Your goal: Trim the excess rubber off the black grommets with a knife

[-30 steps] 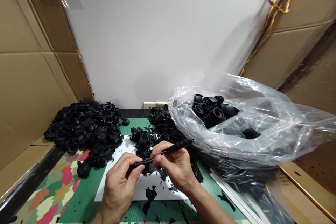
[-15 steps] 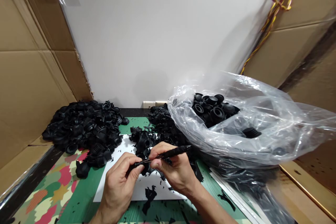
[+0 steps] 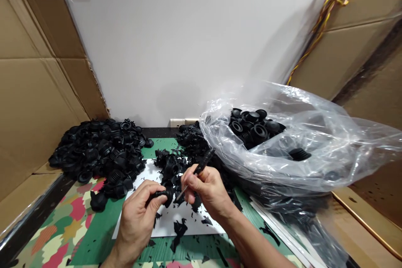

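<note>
Between thumb and fingers, my left hand (image 3: 138,213) pinches a black ribbed rubber part (image 3: 161,194) over a white sheet (image 3: 132,228). My right hand (image 3: 205,188) grips a thin-bladed hand tool with a black handle (image 3: 205,161). Its metal shaft points down and left, just right of the rubber part and apart from it. I cannot make out the shape of the tool's tip. Black rubber scraps (image 3: 179,232) lie on the sheet below both hands, and more trimmed bits (image 3: 169,165) are heaped behind them.
A large pile of black rubber parts (image 3: 97,150) stands at left. On the right, a clear plastic bag (image 3: 333,150) holds ribbed rubber parts (image 3: 259,132). Cardboard walls (image 3: 40,92) flank the green mat (image 3: 103,238); twisted yellow-brown wires (image 3: 326,16) hang at upper right.
My right hand has pulled the tool away from the rubber part and turned its handle more upright. My left hand still holds the part, its wider end now showing.
</note>
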Available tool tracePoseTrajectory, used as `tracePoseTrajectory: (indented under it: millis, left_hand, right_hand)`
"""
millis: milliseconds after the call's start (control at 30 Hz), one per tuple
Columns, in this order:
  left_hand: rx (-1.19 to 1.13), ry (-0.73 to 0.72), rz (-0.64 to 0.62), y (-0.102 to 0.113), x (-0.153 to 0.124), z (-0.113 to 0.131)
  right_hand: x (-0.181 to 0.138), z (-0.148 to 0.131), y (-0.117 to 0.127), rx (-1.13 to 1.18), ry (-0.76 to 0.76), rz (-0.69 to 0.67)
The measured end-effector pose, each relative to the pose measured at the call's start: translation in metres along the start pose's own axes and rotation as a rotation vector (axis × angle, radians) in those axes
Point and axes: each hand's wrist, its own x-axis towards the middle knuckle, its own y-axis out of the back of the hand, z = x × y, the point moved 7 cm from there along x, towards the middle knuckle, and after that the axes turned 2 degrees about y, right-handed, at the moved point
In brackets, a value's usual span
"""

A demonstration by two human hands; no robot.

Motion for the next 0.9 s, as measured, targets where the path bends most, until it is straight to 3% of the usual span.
tracePoseTrajectory:
  millis: [300, 600, 900]
  left_hand:
    - [0.017, -0.068, 0.055, 0.006, 0.001, 0.007]
    - [0.033, -0.079, 0.035, 0.003, 0.000, 0.008]
    - [0.031, -0.084, 0.028, 0.003, 0.001, 0.011]
  right_hand:
    - [0.005, -0.007, 0.015, 0.007, 0.075, 0.058]
    - [-0.002, -0.007, -0.003, -0.090, 0.115, -0.001]
    - [-0.005, -0.010, -0.005, -0.210, 0.163, -0.010]
